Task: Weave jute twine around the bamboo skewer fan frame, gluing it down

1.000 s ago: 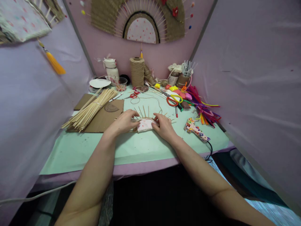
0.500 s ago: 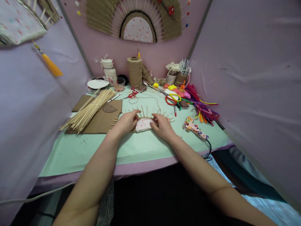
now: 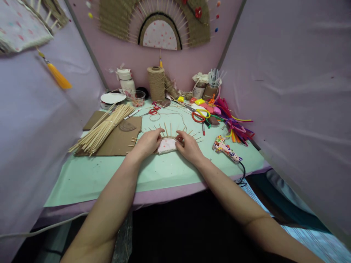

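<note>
Fan piece (image 3: 167, 147): flat on the pale green tabletop (image 3: 167, 175), between both hands; white spotted cloth toward me, thin sticks (image 3: 170, 129) raying out beyond its curved side.
Left hand (image 3: 148, 141): my fingers curled in at the left end, thumb and forefinger narrowly apart, holding it.
Right hand (image 3: 189, 147): my thumb on the cloth, fingers bent at the far side; the right end is held in a narrow grip.
Left of work: stick bundle (image 3: 105, 128), lying across cardboard (image 3: 120, 147).
Right of work: patterned glue gun (image 3: 227, 149).
Behind: twine cone (image 3: 156, 84), upright; scissors (image 3: 201, 114) with red and yellow handles.
</note>
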